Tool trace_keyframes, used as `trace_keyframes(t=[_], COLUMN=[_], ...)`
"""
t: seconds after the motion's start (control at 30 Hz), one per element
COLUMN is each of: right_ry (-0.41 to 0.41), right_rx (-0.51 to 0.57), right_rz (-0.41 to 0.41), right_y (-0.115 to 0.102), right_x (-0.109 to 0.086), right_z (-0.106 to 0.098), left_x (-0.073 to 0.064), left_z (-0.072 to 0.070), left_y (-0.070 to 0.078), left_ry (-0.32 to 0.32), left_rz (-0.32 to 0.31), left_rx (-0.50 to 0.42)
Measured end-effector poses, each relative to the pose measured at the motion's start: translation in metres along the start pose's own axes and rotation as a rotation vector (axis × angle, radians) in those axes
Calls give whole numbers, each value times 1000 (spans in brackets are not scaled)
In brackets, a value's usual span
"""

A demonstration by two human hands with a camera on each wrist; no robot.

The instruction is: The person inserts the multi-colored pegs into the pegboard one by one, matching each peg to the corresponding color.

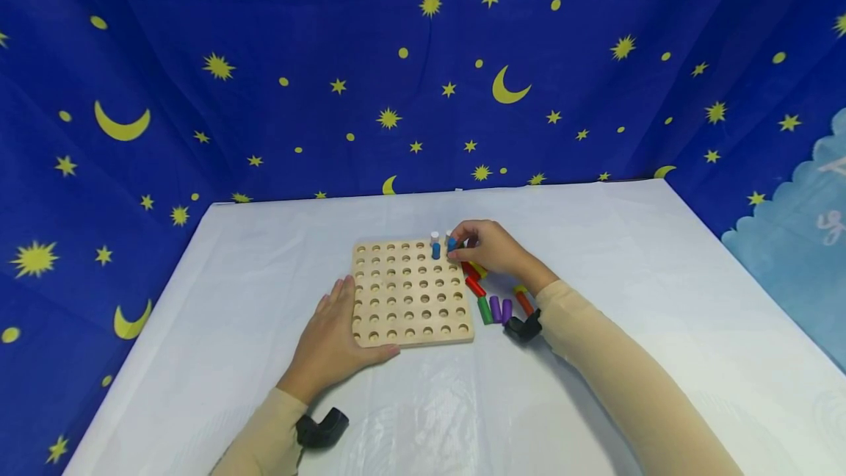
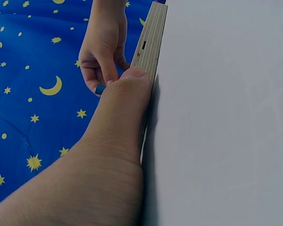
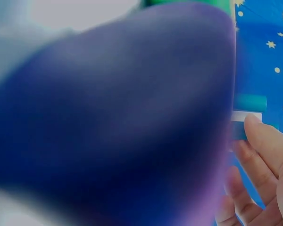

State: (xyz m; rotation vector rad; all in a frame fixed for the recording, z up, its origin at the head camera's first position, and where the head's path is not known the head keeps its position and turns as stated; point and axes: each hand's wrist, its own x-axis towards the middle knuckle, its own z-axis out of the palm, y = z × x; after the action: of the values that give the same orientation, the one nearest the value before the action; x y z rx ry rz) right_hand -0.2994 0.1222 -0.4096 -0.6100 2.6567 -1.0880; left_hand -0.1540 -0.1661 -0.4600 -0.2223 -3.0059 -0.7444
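Note:
A square wooden pegboard point(image 1: 399, 294) with rows of round holes lies on the table. My left hand point(image 1: 332, 347) rests at its near left corner, fingers along the left side and thumb along the front edge. At the far right corner my right hand point(image 1: 492, 247) pinches a blue peg point(image 1: 452, 244) between thumb and fingertips, over the second row. Another blue peg point(image 1: 436, 252) stands upright just left of it, with a white peg point(image 1: 434, 236) behind. A second white peg point(image 1: 449, 234) is partly hidden by the right hand's fingers.
Right of the board lie loose pegs: a red peg point(image 1: 474, 286), a green peg point(image 1: 485, 310), a purple peg point(image 1: 496, 309) and several others, some under the right forearm. A blurred purple shape point(image 3: 122, 103) fills much of the right wrist view. A blue star-patterned cloth point(image 1: 317, 109) hangs behind the table.

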Motion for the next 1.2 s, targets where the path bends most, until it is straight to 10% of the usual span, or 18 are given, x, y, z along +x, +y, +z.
trace_keyframes(t=[0.63, 1.2], right_ry=[-13, -78], right_rx=[4, 18], right_rz=[56, 27], right_y=[8, 54], right_x=[-5, -64], right_z=[-6, -57], left_x=[0, 0], left_z=[2, 0], left_y=[1, 0], left_ry=[-11, -8], left_rz=[-1, 1], left_rx=[-7, -8])
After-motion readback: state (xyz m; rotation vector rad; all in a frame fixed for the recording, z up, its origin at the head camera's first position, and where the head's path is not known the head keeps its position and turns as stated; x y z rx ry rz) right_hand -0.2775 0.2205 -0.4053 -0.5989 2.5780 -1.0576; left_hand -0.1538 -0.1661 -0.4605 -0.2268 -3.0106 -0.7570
